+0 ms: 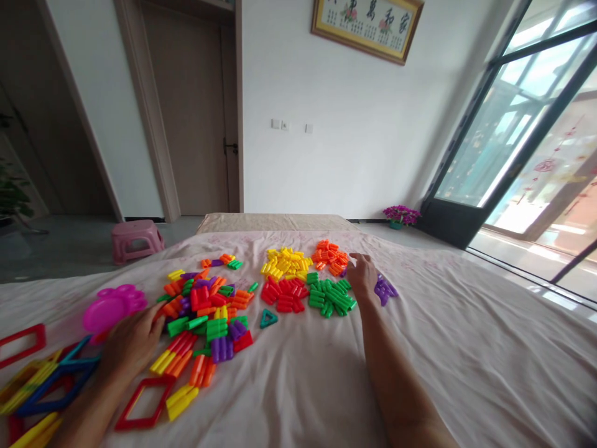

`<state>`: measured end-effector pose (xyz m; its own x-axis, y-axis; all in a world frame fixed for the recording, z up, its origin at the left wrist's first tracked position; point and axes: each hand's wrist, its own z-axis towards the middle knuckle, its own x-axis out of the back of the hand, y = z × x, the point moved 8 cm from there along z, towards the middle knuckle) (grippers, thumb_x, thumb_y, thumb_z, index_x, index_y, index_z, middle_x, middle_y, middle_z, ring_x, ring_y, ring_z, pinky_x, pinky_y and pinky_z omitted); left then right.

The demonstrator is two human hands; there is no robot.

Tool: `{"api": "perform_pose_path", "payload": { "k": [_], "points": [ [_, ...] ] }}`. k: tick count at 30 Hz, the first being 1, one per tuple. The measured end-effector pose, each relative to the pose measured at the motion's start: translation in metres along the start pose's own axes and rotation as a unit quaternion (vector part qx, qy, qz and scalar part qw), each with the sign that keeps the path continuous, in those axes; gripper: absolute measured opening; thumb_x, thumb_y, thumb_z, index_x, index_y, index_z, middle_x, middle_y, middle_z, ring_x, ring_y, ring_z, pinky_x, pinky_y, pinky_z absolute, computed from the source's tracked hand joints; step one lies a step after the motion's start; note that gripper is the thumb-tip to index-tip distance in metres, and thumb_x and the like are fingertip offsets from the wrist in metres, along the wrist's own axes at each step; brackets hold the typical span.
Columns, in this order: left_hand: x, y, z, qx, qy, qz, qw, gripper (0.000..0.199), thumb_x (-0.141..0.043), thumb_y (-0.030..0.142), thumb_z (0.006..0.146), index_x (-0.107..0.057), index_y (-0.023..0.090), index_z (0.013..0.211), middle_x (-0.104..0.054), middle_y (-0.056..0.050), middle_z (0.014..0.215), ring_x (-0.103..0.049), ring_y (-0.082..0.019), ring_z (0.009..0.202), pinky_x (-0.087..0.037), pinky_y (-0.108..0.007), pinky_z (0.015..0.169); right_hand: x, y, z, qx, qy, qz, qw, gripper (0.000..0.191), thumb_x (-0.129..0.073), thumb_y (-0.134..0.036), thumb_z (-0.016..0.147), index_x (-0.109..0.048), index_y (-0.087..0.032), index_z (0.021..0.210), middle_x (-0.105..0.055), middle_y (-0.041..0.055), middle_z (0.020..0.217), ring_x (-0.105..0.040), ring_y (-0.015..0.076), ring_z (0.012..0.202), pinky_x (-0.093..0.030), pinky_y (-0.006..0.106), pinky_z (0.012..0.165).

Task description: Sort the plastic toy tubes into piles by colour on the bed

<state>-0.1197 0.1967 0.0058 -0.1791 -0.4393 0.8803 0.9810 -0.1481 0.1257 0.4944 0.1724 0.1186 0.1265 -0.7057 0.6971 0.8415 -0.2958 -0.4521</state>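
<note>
The right hand (362,274), fingers partly curled, any hold unclear, is between the orange pile (329,256) and the purple pile (385,290), beyond which wrinkled cloth (466,330) spreads wide rightward. The left hand (134,339), bent with fingertips hidden so its hold cannot be told, is at the mixed pile's (203,298) left edge, crowded by the magenta tray (109,311). Between the forearms, cloth stretches nearward from the teal triangle (262,320), while the yellow pile (285,264) sits toward the far edge.
</note>
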Motion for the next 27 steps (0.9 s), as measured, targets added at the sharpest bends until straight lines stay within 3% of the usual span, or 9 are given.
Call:
{"api": "perform_pose_path", "payload": {
  "k": [3,5,8,11,14,18,27],
  "points": [
    [0.006,0.006,0.000,0.001,-0.002,0.002,1.000,0.050,-0.030,0.036,0.096,-0.061,0.011,0.127,-0.072,-0.014,0.115,-0.067,-0.028,0.104,-0.046,-0.040,0.094,-0.019,-0.066,-0.020,0.096,-0.080,0.100,0.987,0.026,-0.053,-0.020,0.088,-0.072,-0.020,0.105,-0.070,0.0074,0.108,-0.065,0.0194,0.091,-0.046,0.029,0.082],
    [0.010,0.008,0.000,0.006,-0.005,0.002,1.000,0.049,-0.031,0.035,0.096,-0.061,0.011,0.127,-0.072,-0.014,0.115,-0.067,-0.027,0.105,-0.046,-0.038,0.095,-0.030,-0.117,-0.048,0.177,-0.143,0.160,0.960,0.022,-0.055,-0.020,0.088,-0.073,-0.020,0.099,-0.073,0.0051,0.098,-0.066,0.0185,0.085,-0.047,0.028,0.079],
    [0.013,0.010,0.001,0.010,-0.006,-0.003,1.000,0.047,-0.034,0.035,0.096,-0.062,0.012,0.126,-0.073,-0.012,0.114,-0.067,-0.024,0.105,-0.045,-0.035,0.095,-0.036,-0.186,-0.111,0.311,-0.252,0.241,0.884,0.017,-0.057,-0.019,0.089,-0.073,-0.022,0.095,-0.073,0.0025,0.092,-0.067,0.0168,0.085,-0.047,0.025,0.076],
    [0.015,0.010,0.002,0.009,-0.004,-0.007,1.000,0.045,-0.036,0.035,0.096,-0.061,0.014,0.126,-0.073,-0.010,0.112,-0.067,-0.023,0.103,-0.046,-0.034,0.093,-0.032,-0.226,-0.173,0.386,-0.328,0.272,0.818,0.016,-0.060,-0.024,0.091,-0.072,-0.022,0.102,-0.072,0.0024,0.097,-0.066,0.0144,0.083,-0.048,0.023,0.074],
    [0.015,0.010,0.001,0.009,0.000,-0.012,1.000,0.044,-0.037,0.034,0.095,-0.062,0.014,0.126,-0.073,-0.010,0.114,-0.066,-0.023,0.104,-0.045,-0.035,0.094,-0.024,-0.242,-0.211,0.432,-0.340,0.244,0.799,0.026,-0.066,-0.032,0.090,-0.068,-0.024,0.114,-0.069,0.0046,0.108,-0.065,0.0173,0.093,-0.049,0.026,0.079],
    [0.013,0.009,0.001,0.010,0.005,-0.015,1.000,0.045,-0.037,0.032,0.095,-0.061,0.013,0.127,-0.072,-0.011,0.118,-0.065,-0.024,0.107,-0.044,-0.036,0.096,-0.022,-0.247,-0.229,0.469,-0.323,0.171,0.804,0.043,-0.073,-0.042,0.083,-0.065,-0.024,0.120,-0.069,0.0065,0.108,-0.062,0.0228,0.100,-0.048,0.031,0.084],
    [0.016,0.011,0.002,0.018,-0.014,0.005,1.000,0.046,-0.034,0.035,0.096,-0.061,0.014,0.127,-0.073,-0.010,0.113,-0.067,-0.024,0.103,-0.045,-0.034,0.093,-0.028,-0.246,-0.238,0.475,-0.317,0.194,0.798,0.029,-0.066,-0.024,0.087,-0.066,-0.025,0.116,-0.070,0.0035,0.109,-0.063,0.0197,0.098,-0.047,0.029,0.087]
  ]
}}
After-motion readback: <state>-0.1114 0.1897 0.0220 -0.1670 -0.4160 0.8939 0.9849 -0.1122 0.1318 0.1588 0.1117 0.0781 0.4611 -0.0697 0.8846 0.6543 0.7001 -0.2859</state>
